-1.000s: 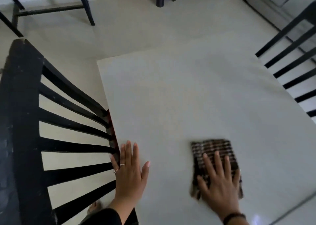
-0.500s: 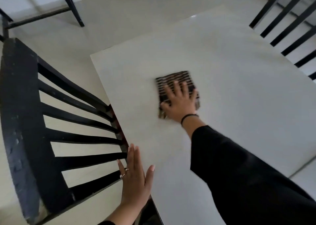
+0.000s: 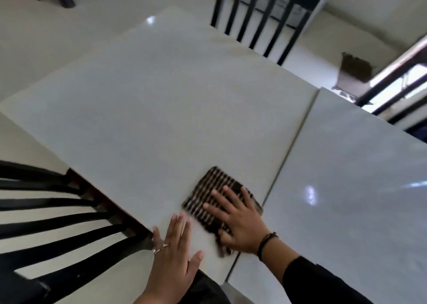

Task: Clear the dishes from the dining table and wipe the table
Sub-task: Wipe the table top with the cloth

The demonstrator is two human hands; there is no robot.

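Right hand [image 3: 238, 227], spread, presses cloth [image 3: 217, 199] beside table [image 3: 161, 109] seam; left hand [image 3: 173, 259] flat at lower-centre edge.

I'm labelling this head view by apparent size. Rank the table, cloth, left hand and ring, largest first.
1. table
2. cloth and left hand: they look about alike, and the right hand covers part of the cloth, so these two are unranked
3. ring
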